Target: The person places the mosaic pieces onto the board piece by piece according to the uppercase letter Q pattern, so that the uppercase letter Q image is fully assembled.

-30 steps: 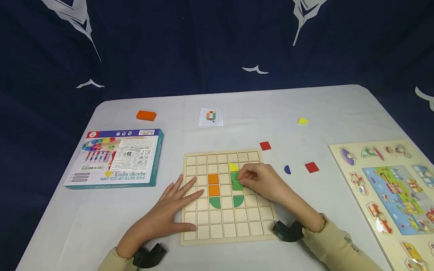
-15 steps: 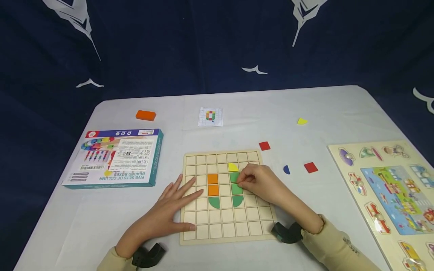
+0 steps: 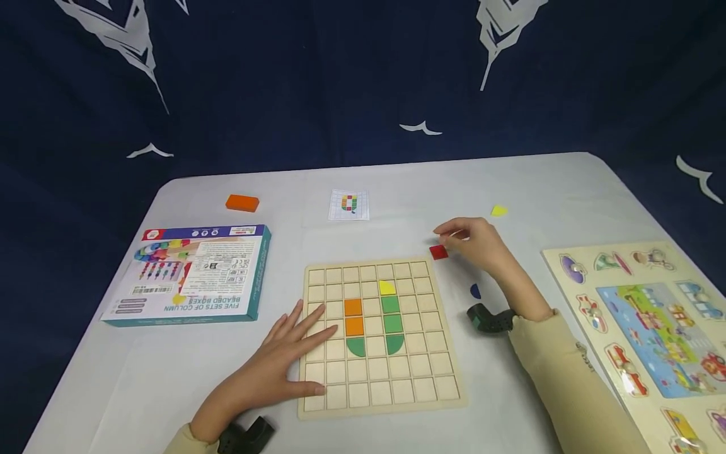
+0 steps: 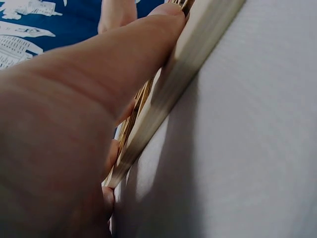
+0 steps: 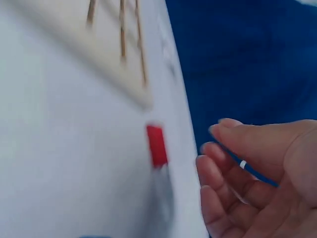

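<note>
My left hand [image 3: 283,356] lies with spread, straight fingers over the left edge of a wooden grid board [image 3: 382,409]; the left wrist view shows the thumb [image 4: 143,42] along the board's edge. Set in the grid are orange squares [image 3: 354,317], green squares [image 3: 392,314], green quarter-circles [image 3: 394,343] and a yellow quarter-circle [image 3: 387,287]. My right hand [image 3: 479,244] hovers beside a red square tile [image 3: 438,252] past the board's top right corner. Its fingers are loosely bent, and in the right wrist view they hold nothing, apart from the red tile [image 5: 157,145].
A small pattern card [image 3: 348,205] and an orange block [image 3: 242,203] lie at the back. The beaded-boxes package [image 3: 187,277] lies left, a picture puzzle board [image 3: 573,296] right. A yellow quarter-circle [image 3: 499,210] and a blue half-circle [image 3: 475,291] lie loose near my right arm.
My right hand has left the green square, which now sits flat in its cell, and has moved up and right to the red tile. The left hand stays put. My right arm now hides another red tile.
</note>
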`<state>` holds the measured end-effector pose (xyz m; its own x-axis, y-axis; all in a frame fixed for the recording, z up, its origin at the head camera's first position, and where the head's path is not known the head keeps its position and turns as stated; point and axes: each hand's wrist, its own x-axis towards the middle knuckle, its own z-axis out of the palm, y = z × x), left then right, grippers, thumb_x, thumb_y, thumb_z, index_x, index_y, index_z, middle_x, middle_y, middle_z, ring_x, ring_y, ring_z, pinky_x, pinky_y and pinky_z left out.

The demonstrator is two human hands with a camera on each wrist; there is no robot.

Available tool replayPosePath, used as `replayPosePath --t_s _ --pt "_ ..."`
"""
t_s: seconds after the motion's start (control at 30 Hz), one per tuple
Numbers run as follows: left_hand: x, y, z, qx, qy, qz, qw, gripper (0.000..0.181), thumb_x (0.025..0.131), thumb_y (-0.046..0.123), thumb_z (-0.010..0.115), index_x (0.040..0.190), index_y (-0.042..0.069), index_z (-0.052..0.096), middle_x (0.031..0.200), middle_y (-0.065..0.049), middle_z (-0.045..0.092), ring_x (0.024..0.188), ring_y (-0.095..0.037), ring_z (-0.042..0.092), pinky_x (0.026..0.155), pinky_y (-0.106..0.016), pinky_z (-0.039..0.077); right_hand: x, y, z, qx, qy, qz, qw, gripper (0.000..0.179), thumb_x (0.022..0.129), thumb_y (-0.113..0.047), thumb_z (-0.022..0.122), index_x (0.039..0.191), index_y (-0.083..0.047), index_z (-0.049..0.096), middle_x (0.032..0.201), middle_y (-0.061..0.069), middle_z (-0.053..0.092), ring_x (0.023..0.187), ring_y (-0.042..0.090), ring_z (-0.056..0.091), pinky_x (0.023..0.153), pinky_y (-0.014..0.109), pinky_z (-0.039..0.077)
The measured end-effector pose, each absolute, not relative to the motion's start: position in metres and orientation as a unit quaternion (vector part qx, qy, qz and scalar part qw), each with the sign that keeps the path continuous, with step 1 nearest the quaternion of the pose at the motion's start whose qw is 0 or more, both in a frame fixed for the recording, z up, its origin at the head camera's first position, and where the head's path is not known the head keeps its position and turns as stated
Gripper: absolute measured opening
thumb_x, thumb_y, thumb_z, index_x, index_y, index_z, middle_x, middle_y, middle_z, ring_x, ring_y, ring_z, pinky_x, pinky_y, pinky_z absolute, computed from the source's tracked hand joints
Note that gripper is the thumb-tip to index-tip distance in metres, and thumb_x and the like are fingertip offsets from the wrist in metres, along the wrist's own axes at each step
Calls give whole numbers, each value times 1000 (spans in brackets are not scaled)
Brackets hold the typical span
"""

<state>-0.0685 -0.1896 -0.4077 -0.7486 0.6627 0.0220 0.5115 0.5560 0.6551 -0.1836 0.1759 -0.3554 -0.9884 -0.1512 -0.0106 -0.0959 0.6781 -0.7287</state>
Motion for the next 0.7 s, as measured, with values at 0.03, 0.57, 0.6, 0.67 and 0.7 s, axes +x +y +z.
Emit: replayPosePath --t_s 0.03,0.57,0.6,0.67,0.7 --pt "-68 -190 -408 335 875 330 115 84 72 49 75 144 22 40 155 -2 13 139 -31 -6 104 -58 0 -187 179 -358 -61 916 -393 49 22 89 -6 62 109 1 67 102 15 65 91 28 57 73 37 45" --pt "-68 -192 -407 326 878 331 118 85 71 48 76 144 24 40 155 0 13 139 -30 -6 105 -57 0 -199 185 -380 -81 926 -361 76 22 81 -1 68 103 -1 68 84 10 52 78 25 44 66 34 36" --pt "-68 -192 -407 326 877 332 120 85 71 48 76 144 24 40 155 0 13 139 -29 -6 105 -56 0 -198 185 -381 -82 926 -360 74 21 81 -1 68 102 -1 68 83 10 53 78 25 44 66 34 36" --pt "-68 -191 -407 324 877 333 125 85 70 48 76 144 24 40 155 1 12 139 -28 -7 105 -55 -1 -197 185 -381 -86 927 -359 69 20 80 0 68 100 -1 67 84 10 54 77 24 44 65 34 36" --pt "-68 -191 -408 325 876 333 126 86 70 48 76 144 24 40 155 1 13 139 -29 -7 105 -55 -1 -196 185 -382 -89 926 -360 66 20 80 1 69 99 -1 66 84 9 54 76 24 44 65 34 36"
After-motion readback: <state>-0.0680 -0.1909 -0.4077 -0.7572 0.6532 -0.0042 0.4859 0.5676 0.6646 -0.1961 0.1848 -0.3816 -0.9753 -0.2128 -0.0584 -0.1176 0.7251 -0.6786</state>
